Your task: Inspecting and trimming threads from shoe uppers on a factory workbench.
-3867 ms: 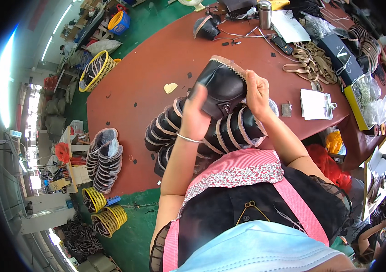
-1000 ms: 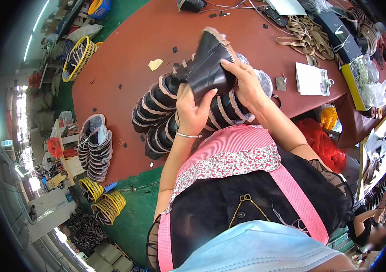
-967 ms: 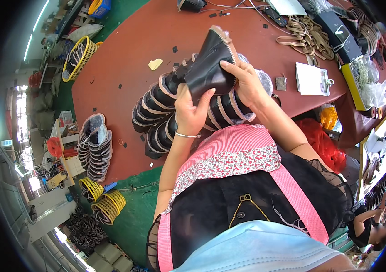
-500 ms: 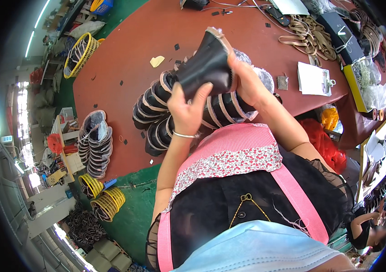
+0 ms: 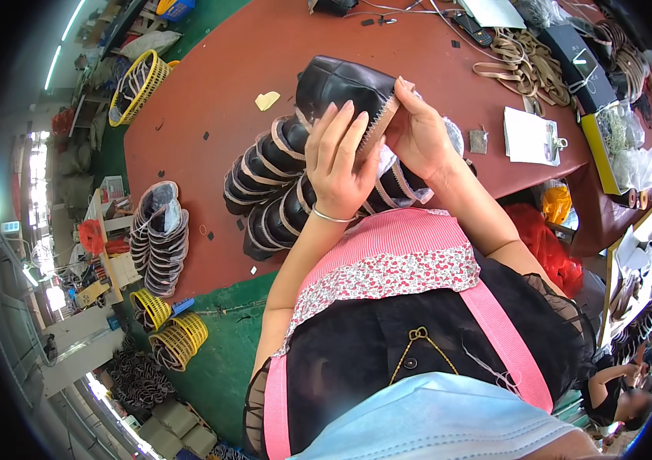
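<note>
Between my hands, above the table, is a black leather shoe upper (image 5: pixel 341 83) with a tan, zigzag-stitched edge turned toward my right. My left hand (image 5: pixel 341 165) lies against its near side, fingers stretched along the leather and thumb near the stitched edge. My right hand (image 5: pixel 422 138) grips that edge at the right end, its thumb on top; the other fingers are partly hidden. Below are nested rows of similar black uppers (image 5: pixel 268 161) with pale rims, partly covered by my hands.
The red-brown table (image 5: pixel 211 100) bears another stack of uppers (image 5: pixel 159 241) at left, a yellow scrap (image 5: pixel 267 101), a clipboard with paper (image 5: pixel 529 136) and coiled tan straps (image 5: pixel 521 69). Yellow baskets (image 5: pixel 180 341) stand on the green floor. A co-worker (image 5: pixel 617 391) is at far lower right.
The upper has been turned over and lowered, its stitched edge now facing right and nearer me. My left hand has shifted right, its fingers now extended on the leather.
</note>
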The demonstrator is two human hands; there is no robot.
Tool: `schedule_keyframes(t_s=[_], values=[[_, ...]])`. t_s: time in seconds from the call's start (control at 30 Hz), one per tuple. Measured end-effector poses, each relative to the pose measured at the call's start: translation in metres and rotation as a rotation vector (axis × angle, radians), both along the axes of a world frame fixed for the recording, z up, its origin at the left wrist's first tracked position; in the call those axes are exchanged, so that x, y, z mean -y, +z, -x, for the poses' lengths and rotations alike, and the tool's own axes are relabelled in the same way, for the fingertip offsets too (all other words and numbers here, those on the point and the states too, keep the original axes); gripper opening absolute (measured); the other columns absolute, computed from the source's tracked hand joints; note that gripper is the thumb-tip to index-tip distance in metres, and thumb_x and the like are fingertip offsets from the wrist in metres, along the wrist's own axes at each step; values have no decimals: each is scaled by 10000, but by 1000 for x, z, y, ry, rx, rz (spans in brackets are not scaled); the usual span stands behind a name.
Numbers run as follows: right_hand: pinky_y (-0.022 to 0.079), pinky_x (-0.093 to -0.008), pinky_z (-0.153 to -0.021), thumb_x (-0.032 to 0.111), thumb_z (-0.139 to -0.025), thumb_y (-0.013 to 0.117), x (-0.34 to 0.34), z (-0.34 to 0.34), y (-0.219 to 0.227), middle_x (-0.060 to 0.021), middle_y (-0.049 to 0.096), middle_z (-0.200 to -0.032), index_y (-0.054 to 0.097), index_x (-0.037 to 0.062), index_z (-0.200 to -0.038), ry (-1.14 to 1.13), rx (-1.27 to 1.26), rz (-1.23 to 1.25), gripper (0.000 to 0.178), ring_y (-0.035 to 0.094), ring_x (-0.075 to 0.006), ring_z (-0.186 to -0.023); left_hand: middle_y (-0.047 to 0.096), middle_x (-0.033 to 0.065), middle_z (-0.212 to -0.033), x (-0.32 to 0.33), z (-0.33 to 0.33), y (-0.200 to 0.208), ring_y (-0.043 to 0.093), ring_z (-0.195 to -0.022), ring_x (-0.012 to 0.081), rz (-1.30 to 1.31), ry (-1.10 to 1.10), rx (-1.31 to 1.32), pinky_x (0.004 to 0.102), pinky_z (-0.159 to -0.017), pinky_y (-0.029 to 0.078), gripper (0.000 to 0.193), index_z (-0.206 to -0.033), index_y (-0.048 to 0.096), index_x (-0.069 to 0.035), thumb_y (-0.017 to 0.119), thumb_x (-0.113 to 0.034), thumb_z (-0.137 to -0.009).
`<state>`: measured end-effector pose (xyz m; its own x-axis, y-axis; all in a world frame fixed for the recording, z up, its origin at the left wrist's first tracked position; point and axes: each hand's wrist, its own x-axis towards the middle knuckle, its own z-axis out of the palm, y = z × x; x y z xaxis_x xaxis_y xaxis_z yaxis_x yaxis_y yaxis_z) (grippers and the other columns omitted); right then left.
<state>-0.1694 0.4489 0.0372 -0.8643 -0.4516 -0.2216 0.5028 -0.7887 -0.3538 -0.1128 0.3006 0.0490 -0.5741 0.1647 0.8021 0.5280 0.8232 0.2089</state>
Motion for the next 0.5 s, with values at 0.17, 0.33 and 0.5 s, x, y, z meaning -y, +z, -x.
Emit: schedule_keyframes(t_s=[0.17, 0.33, 0.5], values=[[576, -396, -849, 366, -1044, 533, -1, -5, -9, -54, 693, -1040, 599, 86, -1138, 28, -155, 71, 303, 655, -196, -1055, 713, 127, -1138, 3, 8, 3, 680, -1088, 313, -89, -90, 8, 399, -940, 538, 216, -1087, 733, 2, 733, -45, -876], [581, -351, -833, 256, -958, 704, 5, -26, -11, -77, 707, -993, 701, 25, -1034, 3, -314, -275, 243, 671, -160, -964, 731, 132, -974, -4, 4, 4, 725, -934, 307, -342, -156, 183, 374, -835, 571, 66, -956, 715, 2, 697, -26, -899], [527, -276, -788, 210, -938, 730, 15, -23, -17, -70, 722, -985, 723, -34, -1053, -86, -513, -704, 270, 648, -116, -917, 671, 88, -830, -2, -2, 8, 626, -706, 180, -440, -95, 293, 281, -665, 494, 106, -942, 674, 5, 627, -79, -987]])
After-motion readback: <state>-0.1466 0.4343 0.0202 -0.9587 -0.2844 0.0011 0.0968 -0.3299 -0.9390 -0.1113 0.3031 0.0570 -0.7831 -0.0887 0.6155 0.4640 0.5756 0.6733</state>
